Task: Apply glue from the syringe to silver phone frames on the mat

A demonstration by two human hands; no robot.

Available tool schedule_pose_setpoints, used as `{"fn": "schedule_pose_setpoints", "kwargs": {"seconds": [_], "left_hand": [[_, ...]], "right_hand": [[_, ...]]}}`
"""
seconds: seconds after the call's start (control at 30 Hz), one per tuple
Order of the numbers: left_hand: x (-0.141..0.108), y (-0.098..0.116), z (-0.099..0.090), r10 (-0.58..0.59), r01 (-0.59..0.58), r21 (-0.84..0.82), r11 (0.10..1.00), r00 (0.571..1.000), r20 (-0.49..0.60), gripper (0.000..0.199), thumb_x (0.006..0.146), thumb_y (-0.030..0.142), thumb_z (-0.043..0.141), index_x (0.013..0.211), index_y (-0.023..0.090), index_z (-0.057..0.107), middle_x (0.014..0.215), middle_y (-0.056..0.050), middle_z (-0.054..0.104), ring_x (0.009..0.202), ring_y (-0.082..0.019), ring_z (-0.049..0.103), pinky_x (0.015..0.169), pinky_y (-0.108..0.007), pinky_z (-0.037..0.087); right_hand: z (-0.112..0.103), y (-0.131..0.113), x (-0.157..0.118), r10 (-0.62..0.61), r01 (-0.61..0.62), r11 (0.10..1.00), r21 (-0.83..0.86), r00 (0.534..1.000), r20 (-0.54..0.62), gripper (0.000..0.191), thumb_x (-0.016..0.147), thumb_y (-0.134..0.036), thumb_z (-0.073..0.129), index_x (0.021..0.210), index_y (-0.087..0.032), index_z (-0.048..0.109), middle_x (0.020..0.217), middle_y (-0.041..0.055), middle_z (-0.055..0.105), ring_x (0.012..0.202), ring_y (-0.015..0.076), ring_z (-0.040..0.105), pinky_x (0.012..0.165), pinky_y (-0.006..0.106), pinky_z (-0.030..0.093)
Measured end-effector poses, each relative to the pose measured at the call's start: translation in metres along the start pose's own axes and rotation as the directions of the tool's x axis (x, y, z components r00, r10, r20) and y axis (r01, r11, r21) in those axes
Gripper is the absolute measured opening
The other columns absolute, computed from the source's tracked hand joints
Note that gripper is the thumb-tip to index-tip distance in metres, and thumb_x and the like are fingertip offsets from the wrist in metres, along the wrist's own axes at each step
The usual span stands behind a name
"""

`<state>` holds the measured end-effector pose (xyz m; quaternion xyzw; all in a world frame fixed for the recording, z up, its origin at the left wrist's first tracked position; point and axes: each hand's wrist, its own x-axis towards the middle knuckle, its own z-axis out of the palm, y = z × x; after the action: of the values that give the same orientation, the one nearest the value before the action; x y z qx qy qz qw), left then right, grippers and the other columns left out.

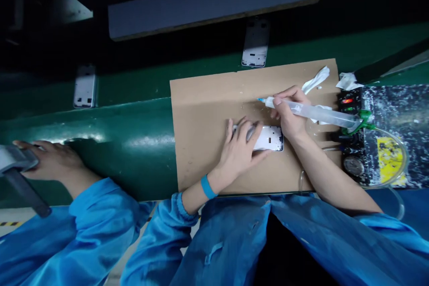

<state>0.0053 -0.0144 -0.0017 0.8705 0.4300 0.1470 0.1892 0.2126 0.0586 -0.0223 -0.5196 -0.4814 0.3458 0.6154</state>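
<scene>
My right hand [291, 118] grips a translucent dispensing syringe [321, 115] like a pen. Its blue needle tip points left, above the brown cardboard and beyond the far edge of a phone frame. A green cap at the back end joins a clear hose. Under my left hand [239, 145], the whitish phone frame [271, 138] lies flat on the cardboard [201, 111]. My fingers span its far edge and my thumb rests along the near edge, so its left part is mostly covered. A blue band circles my left wrist.
At right stands a dispenser box [412, 111] with a gauge and lit display. Crumpled white tissues [317, 79] lie near it. Two more phone frames [255, 47] [85, 87] rest on the green bench. A co-worker's hand [55, 161] holds a grey tool [16, 161] at left.
</scene>
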Motion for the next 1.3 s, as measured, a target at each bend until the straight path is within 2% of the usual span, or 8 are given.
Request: {"fn": "schedule_pose_setpoints", "kwargs": {"seconds": [0.07,0.17,0.27,0.37,0.47,0.7,0.93,1.3], "left_hand": [[0.009,-0.003,0.004,0.053,-0.052,0.083,0.995,0.999,-0.003,0.061,0.119,0.051,0.066,0.167,0.014,0.061,0.162,-0.025,0.068,0.164,-0.042,0.059,0.146,-0.078,0.028],[0.022,-0.019,-0.003,0.22,-0.222,0.122,0.967,0.975,0.029,0.035,0.121,0.027,0.063,0.154,0.022,0.073,0.16,-0.016,0.072,0.162,-0.033,0.063,0.147,-0.077,0.028],[0.026,-0.035,-0.008,0.365,-0.366,0.06,0.929,0.93,0.03,0.03,0.116,0.006,0.059,0.133,0.02,0.08,0.154,-0.014,0.076,0.156,-0.028,0.068,0.146,-0.07,0.039],[0.024,-0.038,-0.001,0.425,-0.425,-0.052,0.904,0.905,-0.009,0.035,0.111,-0.004,0.053,0.12,0.017,0.08,0.138,-0.01,0.082,0.135,-0.022,0.078,0.141,-0.058,0.052],[0.021,-0.033,0.009,0.42,-0.422,-0.142,0.895,0.906,-0.046,0.038,0.11,-0.004,0.049,0.123,0.017,0.078,0.129,-0.008,0.084,0.125,-0.02,0.081,0.14,-0.058,0.054],[0.019,-0.029,0.009,0.361,-0.361,-0.262,0.895,0.931,-0.048,0.036,0.108,-0.004,0.052,0.127,0.016,0.076,0.133,-0.009,0.083,0.133,-0.022,0.08,0.141,-0.056,0.055],[0.021,-0.026,0.008,0.285,-0.29,-0.391,0.874,0.956,-0.072,0.043,0.109,-0.005,0.045,0.127,0.018,0.076,0.132,-0.008,0.083,0.133,-0.022,0.079,0.14,-0.056,0.056],[0.024,-0.022,-0.001,0.285,-0.26,-0.376,0.89,0.958,0.012,0.039,0.114,-0.001,0.047,0.128,0.019,0.077,0.136,-0.007,0.083,0.139,-0.022,0.078,0.142,-0.057,0.055]], "right_hand": [[-0.003,0.001,0.002,0.006,-0.006,0.999,0.034,1.0,0.001,0.037,0.097,-0.063,0.092,0.093,-0.032,0.072,0.06,-0.0075,0.064,0.042,0.0139,0.052,0.042,0.031,0.034],[-0.007,0.001,0.006,0.015,-0.012,0.996,0.088,1.0,-0.025,0.034,0.097,-0.058,0.091,0.092,-0.032,0.07,0.06,-0.0083,0.063,0.042,0.0134,0.052,0.041,0.03,0.034],[-0.007,0.001,0.009,0.029,-0.024,0.995,0.096,0.998,-0.052,0.036,0.095,-0.059,0.093,0.091,-0.032,0.069,0.061,-0.0083,0.064,0.042,0.0134,0.053,0.041,0.029,0.034],[-0.006,0.0,0.008,0.053,-0.051,0.995,0.084,0.998,-0.022,0.038,0.095,-0.06,0.093,0.091,-0.031,0.07,0.058,-0.0082,0.063,0.042,0.0135,0.053,0.042,0.028,0.036],[-0.004,-0.002,0.004,0.066,-0.069,0.996,0.049,0.997,0.046,0.037,0.095,-0.059,0.094,0.092,-0.03,0.071,0.058,-0.0076,0.064,0.042,0.013,0.052,0.043,0.028,0.039],[-0.004,-0.01,-0.004,0.148,-0.12,0.984,-0.13,0.959,0.24,0.042,0.094,-0.063,0.093,0.085,-0.028,0.071,0.062,-0.004,0.071,0.047,0.0127,0.054,0.046,0.027,0.042],[-0.004,-0.012,-0.007,0.215,-0.159,0.964,-0.213,0.938,0.272,0.029,0.094,-0.052,0.096,0.092,-0.03,0.077,0.078,-0.0012,0.08,0.061,0.0162,0.067,0.054,0.031,0.055],[-0.004,-0.019,-0.004,0.168,-0.09,0.962,-0.257,0.94,0.298,0.022,0.092,-0.046,0.098,0.093,-0.033,0.08,0.08,-0.0021,0.083,0.064,0.0176,0.071,0.056,0.032,0.059]]}}
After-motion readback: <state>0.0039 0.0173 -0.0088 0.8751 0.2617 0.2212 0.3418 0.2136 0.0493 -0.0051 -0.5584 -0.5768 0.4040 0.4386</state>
